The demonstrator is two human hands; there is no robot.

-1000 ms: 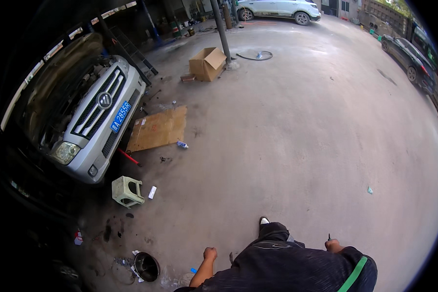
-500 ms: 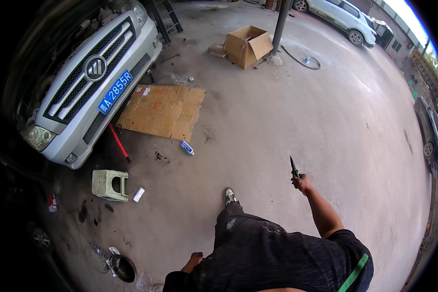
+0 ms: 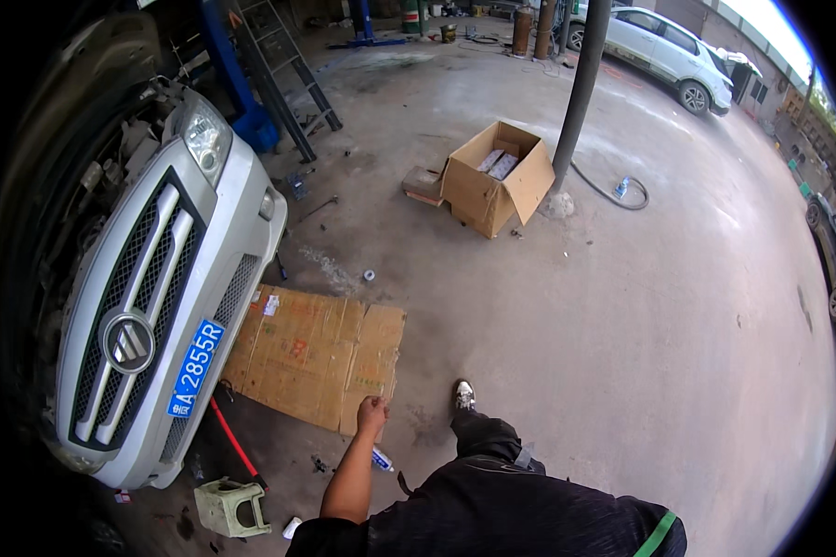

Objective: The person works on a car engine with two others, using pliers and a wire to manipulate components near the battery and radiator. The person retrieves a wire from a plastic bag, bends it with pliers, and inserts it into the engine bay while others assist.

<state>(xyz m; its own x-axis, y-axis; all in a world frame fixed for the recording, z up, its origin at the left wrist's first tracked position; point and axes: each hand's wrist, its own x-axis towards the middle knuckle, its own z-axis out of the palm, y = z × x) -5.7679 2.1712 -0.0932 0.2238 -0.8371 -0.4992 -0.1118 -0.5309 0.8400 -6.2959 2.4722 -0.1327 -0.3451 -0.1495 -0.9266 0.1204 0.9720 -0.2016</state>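
Observation:
My left hand (image 3: 373,414) is stretched forward at the end of the bare forearm, its fingers curled closed with nothing seen in them. In the picture it overlaps the near right corner of a flattened cardboard sheet (image 3: 293,345), which lies on the floor partly beneath the front of a silver vehicle (image 3: 237,237). Close to my forearm a blue and white can (image 3: 382,459) lies on its side. My right hand is out of sight, hidden below or behind my dark-clothed body.
The vehicle's hood is up. A red bar (image 3: 237,444) slants out below its bumper, near a pale plastic stool (image 3: 225,506). Ahead, an open carton (image 3: 478,200) stands beside a grey post (image 3: 582,97) and a looped hose (image 3: 633,202). A stepladder (image 3: 283,70) stands further left.
I have stepped forward, and the vehicle, cardboard and carton appear nearer. My left hand has swung forward. My right hand, which held a dark pointed tool with a green handle, has left the view.

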